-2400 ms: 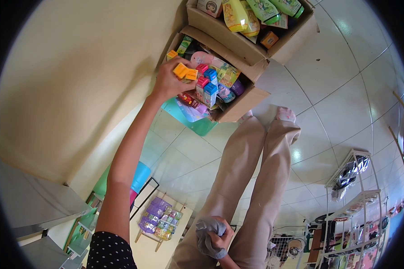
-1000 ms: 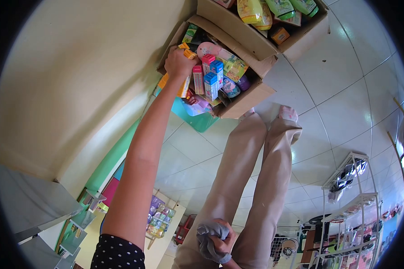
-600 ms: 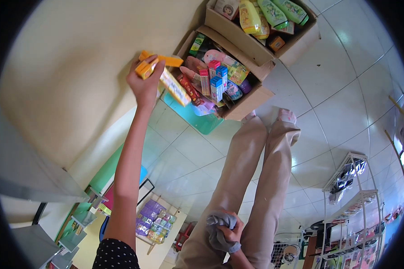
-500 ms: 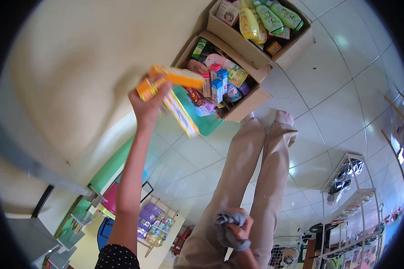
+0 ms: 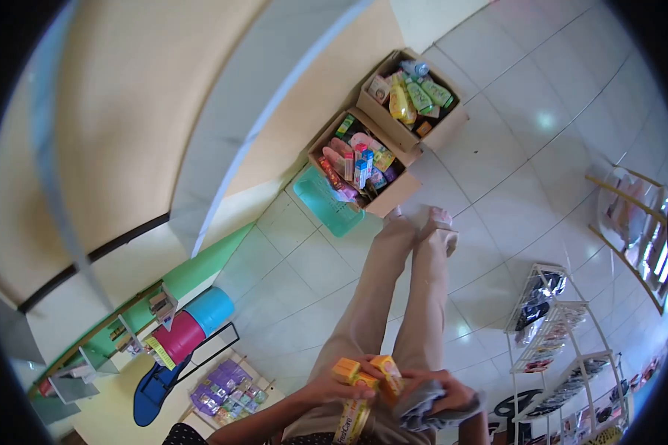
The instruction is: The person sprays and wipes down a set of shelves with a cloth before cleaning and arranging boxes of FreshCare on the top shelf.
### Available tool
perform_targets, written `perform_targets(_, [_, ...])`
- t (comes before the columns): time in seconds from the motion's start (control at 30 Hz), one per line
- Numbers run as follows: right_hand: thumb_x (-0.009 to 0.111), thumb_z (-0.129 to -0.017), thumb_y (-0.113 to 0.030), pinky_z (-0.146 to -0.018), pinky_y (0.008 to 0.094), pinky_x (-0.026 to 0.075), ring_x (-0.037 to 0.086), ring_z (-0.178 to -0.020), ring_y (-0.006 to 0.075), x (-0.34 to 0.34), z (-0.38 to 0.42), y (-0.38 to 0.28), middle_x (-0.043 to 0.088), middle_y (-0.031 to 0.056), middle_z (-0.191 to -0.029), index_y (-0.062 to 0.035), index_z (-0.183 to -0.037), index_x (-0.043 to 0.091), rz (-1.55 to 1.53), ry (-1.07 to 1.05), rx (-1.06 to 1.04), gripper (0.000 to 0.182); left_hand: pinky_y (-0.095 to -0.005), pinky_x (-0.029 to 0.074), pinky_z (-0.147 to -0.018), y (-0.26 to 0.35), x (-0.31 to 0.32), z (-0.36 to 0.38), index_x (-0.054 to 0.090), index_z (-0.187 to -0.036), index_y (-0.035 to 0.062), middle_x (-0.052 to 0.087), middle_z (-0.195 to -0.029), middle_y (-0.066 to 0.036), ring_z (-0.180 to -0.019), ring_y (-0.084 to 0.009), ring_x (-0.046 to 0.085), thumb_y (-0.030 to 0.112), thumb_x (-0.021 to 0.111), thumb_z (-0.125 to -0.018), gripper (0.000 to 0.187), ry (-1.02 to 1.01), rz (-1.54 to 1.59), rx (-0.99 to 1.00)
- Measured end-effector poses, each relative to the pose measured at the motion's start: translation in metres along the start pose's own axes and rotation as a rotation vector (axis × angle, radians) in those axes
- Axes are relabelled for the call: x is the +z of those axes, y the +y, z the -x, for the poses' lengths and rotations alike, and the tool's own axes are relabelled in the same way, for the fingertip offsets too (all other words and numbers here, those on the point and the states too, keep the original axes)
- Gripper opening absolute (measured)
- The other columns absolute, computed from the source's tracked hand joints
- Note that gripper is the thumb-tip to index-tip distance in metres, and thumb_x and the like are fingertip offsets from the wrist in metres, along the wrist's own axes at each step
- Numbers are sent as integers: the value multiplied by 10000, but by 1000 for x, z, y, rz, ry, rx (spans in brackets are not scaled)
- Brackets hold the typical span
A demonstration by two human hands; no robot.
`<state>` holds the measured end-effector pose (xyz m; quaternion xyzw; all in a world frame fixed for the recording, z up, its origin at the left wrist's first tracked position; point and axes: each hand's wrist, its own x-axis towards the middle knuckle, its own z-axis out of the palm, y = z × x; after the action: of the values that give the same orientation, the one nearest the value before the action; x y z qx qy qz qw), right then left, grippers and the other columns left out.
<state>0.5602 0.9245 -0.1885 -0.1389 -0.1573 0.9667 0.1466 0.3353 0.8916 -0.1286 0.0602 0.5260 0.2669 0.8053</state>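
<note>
My left hand [image 5: 332, 387] is closed around several small yellow-orange boxes [image 5: 355, 415], close in front of my lap. One box bears lettering that looks like "FreshCare". Beside it, my right hand [image 5: 456, 394] grips a crumpled grey cloth [image 5: 421, 408], which lies right up against the boxes. Beyond my feet, a cardboard box [image 5: 393, 194] holds pink slippers, small blue and red cartons and other packets. Next to that is a second cardboard box [image 5: 404, 133] with yellow and green bottles.
A teal plastic basket [image 5: 326, 208] sits against the nearer cardboard box. On the left are a wall shelf [image 5: 96, 363], a blue-and-pink cylinder [image 5: 189, 326] and purple packs [image 5: 226, 382]. White wire racks [image 5: 549, 341] with packaged goods stand at right on the tiled floor [image 5: 512, 193].
My left hand has drawn the yellow boxes down from beside the cardboard boxes to my lap, next to the cloth in my right hand. The view has shifted, showing more wall and shelf.
</note>
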Motion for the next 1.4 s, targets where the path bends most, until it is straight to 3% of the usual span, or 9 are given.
perform_targets(0.07, [608,-574,-35,-817,272,382,507,-924,181,30,7,-3,558,118,-964,21,-953,556,4,-25,101,387,-257,401,-758,2,10,30,574,-934,8,538,-960,-97,-890,-150,505,143,678,-642,339,48,-48,52])
perform_targets(0.13, [638,-576,-45,-778,252,404,532,-856,146,57,10,-8,580,78,-896,24,-971,546,14,-47,204,411,-309,385,-848,2,21,58,572,-914,10,520,-1030,-131,-930,-203,507,98,685,-618,329,206,150,-171])
perform_targets(0.3, [584,-552,27,-731,233,423,539,-805,128,95,7,-40,584,63,-841,25,-976,533,194,-20,204,427,-297,404,-842,19,69,93,245,-1259,83,496,-1055,-73,-976,-166,491,-49,699,-554,849,136,343,215])
perform_targets(0.53, [548,-493,41,-701,230,433,546,-764,136,156,-10,-110,585,66,-826,32,-931,542,499,32,68,439,-290,467,-729,61,70,123,471,-1052,22,568,-918,-65,-821,-157,565,48,638,-661,426,18,345,242])
perform_targets(0.8, [511,-499,32,-702,230,431,535,-745,156,219,-37,-154,569,67,-805,38,-866,545,595,2,91,369,-266,460,-676,104,75,129,502,-998,22,566,-892,-65,-774,-139,559,146,662,-657,396,90,228,647])
perform_targets(1.07, [483,-562,-32,-730,287,434,524,-833,196,273,-82,-167,543,122,-930,38,-947,532,597,279,-213,394,-280,461,-716,122,57,137,481,-1017,15,561,-890,-68,-797,-158,557,158,648,-687,396,-24,442,806])
perform_targets(1.13, [481,-559,-50,-749,329,416,506,-867,243,268,-111,-169,515,144,-933,25,-947,530,1264,228,-798,399,-286,472,-698,123,53,139,473,-1028,13,561,-896,-70,-795,-164,559,149,624,-712,376,-85,422,788])
perform_targets(1.2, [504,-555,-42,-738,353,408,499,-841,301,271,-122,-151,491,161,-860,-8,-923,546,1594,211,-1069,372,-289,478,-685,129,62,156,464,-1034,11,554,-888,-68,-786,-164,560,148,600,-732,358,21,521,855])
perform_targets(1.4, [503,-578,-5,-710,348,421,518,-790,291,290,-115,-131,498,152,-864,-14,-915,547,1571,153,-933,339,-319,441,-795,134,35,173,392,-1125,17,517,-1012,-96,-911,-185,523,149,588,-733,457,46,525,741])
